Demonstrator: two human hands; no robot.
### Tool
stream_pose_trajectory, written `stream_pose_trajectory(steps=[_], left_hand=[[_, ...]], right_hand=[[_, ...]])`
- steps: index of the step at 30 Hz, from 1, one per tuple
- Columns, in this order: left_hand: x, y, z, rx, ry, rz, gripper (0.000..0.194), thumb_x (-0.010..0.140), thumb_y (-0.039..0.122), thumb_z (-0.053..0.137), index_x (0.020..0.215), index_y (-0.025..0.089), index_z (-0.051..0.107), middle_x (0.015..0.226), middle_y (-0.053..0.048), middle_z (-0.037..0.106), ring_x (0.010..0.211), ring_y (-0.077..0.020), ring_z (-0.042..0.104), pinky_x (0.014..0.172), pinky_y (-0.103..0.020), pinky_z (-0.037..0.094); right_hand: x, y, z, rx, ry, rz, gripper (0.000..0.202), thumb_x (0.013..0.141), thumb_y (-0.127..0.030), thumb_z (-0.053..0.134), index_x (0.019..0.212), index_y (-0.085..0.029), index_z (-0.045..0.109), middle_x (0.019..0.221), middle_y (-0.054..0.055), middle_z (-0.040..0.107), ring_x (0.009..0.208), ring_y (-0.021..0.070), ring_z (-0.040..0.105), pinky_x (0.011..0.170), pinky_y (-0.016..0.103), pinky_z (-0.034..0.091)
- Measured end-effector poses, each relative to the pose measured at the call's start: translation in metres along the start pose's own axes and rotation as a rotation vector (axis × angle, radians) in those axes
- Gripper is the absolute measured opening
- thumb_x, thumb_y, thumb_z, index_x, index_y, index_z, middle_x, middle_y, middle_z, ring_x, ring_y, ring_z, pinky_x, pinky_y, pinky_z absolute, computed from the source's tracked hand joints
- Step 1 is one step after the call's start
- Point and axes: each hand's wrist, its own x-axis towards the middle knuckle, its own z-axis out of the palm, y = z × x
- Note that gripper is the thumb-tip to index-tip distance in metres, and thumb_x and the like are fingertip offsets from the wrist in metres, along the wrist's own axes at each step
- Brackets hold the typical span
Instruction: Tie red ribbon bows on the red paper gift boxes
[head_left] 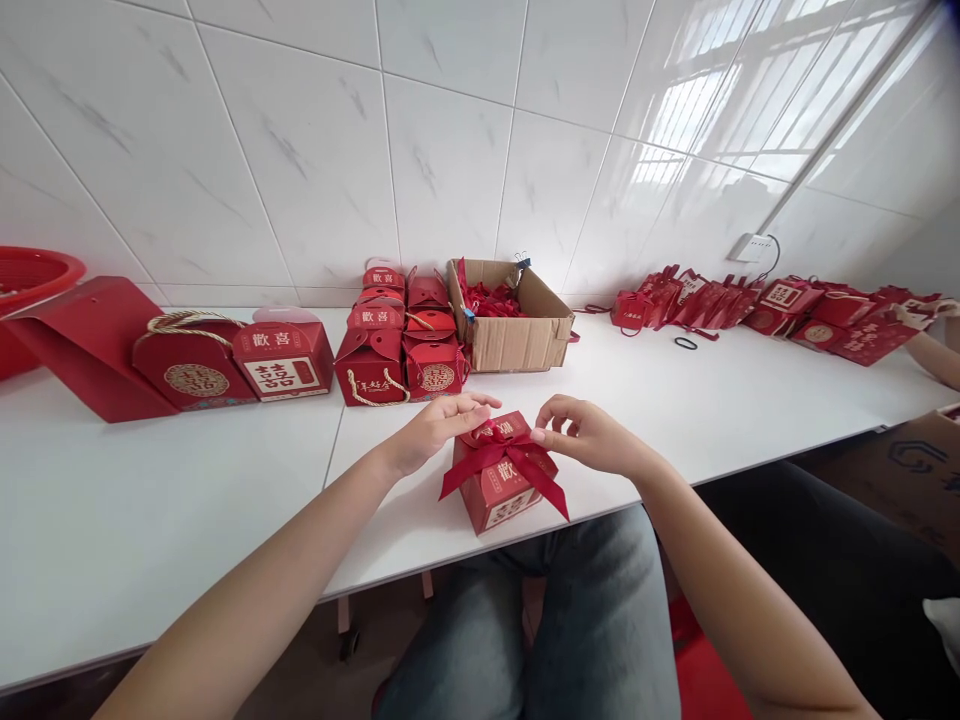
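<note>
A small red gift box (501,492) stands at the table's front edge, with a dark red ribbon (541,484) tied in a bow on its top. My left hand (442,425) lies along the box's upper left side, its fingers stretched over the top near the knot. At the upper right, my right hand (589,432) has its thumb and curled forefinger by the bow's right loop. The fingers of that hand are bent but apart, and nothing shows between them.
Behind the box is an open cardboard box (517,343) of red ribbons. Stacked red boxes (371,368) stand left of it, larger ones (193,375) farther left. More red boxes (780,305) line the right, near a black band (685,343) and another person's hand (919,316).
</note>
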Motion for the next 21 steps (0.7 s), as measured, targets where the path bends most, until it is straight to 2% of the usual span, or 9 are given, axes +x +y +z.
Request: stream_pose_trajectory(steps=[3,6,10,12,14,16,18,21], left_hand=[[-0.001,0.002,0.001,0.018,-0.005,-0.005,0.044,0.08,0.053,0.057,0.063,0.013,0.063,0.128,-0.01,0.051,0.1,-0.0241,0.055,0.08,-0.032,0.042],[-0.002,0.002,0.002,0.015,-0.004,-0.009,0.044,0.081,0.052,0.057,0.062,0.013,0.062,0.128,-0.01,0.051,0.1,-0.0242,0.055,0.08,-0.033,0.041],[-0.001,0.001,0.002,0.018,0.001,-0.002,0.035,0.082,0.046,0.058,0.066,0.015,0.063,0.126,-0.009,0.053,0.107,-0.0262,0.052,0.085,-0.034,0.04],[-0.001,0.0,0.001,0.031,0.016,-0.006,0.029,0.079,0.04,0.061,0.064,0.015,0.06,0.123,-0.009,0.054,0.105,-0.0259,0.053,0.084,-0.034,0.04],[-0.002,0.001,0.001,0.045,0.034,-0.015,0.026,0.076,0.036,0.063,0.062,0.015,0.056,0.12,-0.008,0.055,0.098,-0.0236,0.054,0.079,-0.033,0.04],[-0.002,0.001,0.002,0.053,0.042,-0.023,0.026,0.074,0.034,0.064,0.061,0.015,0.053,0.114,-0.006,0.056,0.09,-0.02,0.054,0.075,-0.031,0.039],[-0.001,0.002,0.006,0.067,0.04,-0.024,0.028,0.075,0.036,0.065,0.061,0.015,0.053,0.109,-0.004,0.056,0.083,-0.0168,0.053,0.072,-0.03,0.039],[-0.001,0.002,0.013,0.1,0.084,0.007,0.031,0.075,0.041,0.067,0.061,0.015,0.056,0.103,-0.004,0.056,0.082,-0.0162,0.054,0.071,-0.028,0.04]], right_hand=[[0.002,-0.001,-0.001,0.008,-0.089,0.017,0.036,0.076,-0.053,0.063,0.074,-0.017,0.061,0.08,0.003,0.061,0.069,0.0139,0.055,0.063,0.028,0.045],[0.004,-0.004,-0.002,0.148,-0.119,0.074,0.034,0.074,-0.051,0.066,0.072,-0.017,0.058,0.071,0.0,0.057,0.066,0.0129,0.053,0.061,0.027,0.043],[0.006,-0.008,-0.005,0.422,-0.263,0.138,0.035,0.068,-0.05,0.071,0.071,-0.017,0.058,0.066,-0.001,0.056,0.062,0.0123,0.051,0.059,0.026,0.041],[0.006,-0.009,-0.008,0.418,-0.319,0.151,0.038,0.069,-0.054,0.068,0.066,-0.017,0.058,0.06,-0.002,0.054,0.057,0.0107,0.047,0.054,0.025,0.036],[0.006,-0.01,-0.009,0.322,-0.291,0.163,0.045,0.071,-0.059,0.063,0.057,-0.017,0.051,0.053,-0.004,0.044,0.05,0.0081,0.036,0.047,0.024,0.026],[0.006,-0.011,-0.006,0.243,-0.211,0.179,0.052,0.073,-0.062,0.058,0.051,-0.018,0.042,0.049,-0.006,0.032,0.047,0.0068,0.025,0.044,0.024,0.018],[0.007,-0.012,0.003,0.208,-0.101,0.211,0.054,0.074,-0.063,0.056,0.051,-0.019,0.035,0.049,-0.007,0.027,0.047,0.0067,0.022,0.044,0.024,0.017],[0.008,-0.014,0.022,0.141,0.081,0.227,0.054,0.072,-0.061,0.058,0.05,-0.02,0.031,0.049,-0.006,0.027,0.048,0.0073,0.025,0.044,0.024,0.02]])
